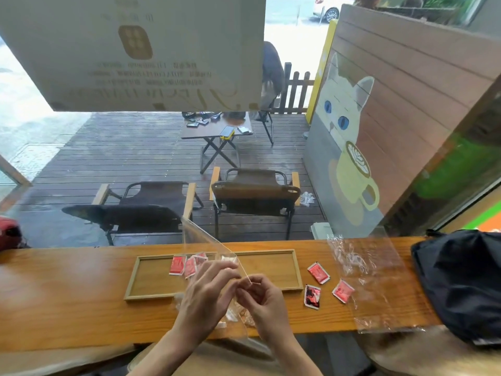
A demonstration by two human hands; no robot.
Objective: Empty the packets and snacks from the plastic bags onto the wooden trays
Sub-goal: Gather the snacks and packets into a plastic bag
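Note:
Two shallow wooden trays lie side by side on the counter: a left tray and a right tray. Several red packets rest at the left tray's far right end. Both hands work a clear plastic bag that stands up in front of the trays. My left hand holds its side, and my right hand pinches its edge. Small pale snacks lie inside the bag's lower part by my wrists. Three red packets sit loose on the counter right of the trays.
A second clear plastic bag lies flat on the counter at right, beside a black bag. A red object sits at the far left. Behind the glass, folding chairs and a small table stand on a deck.

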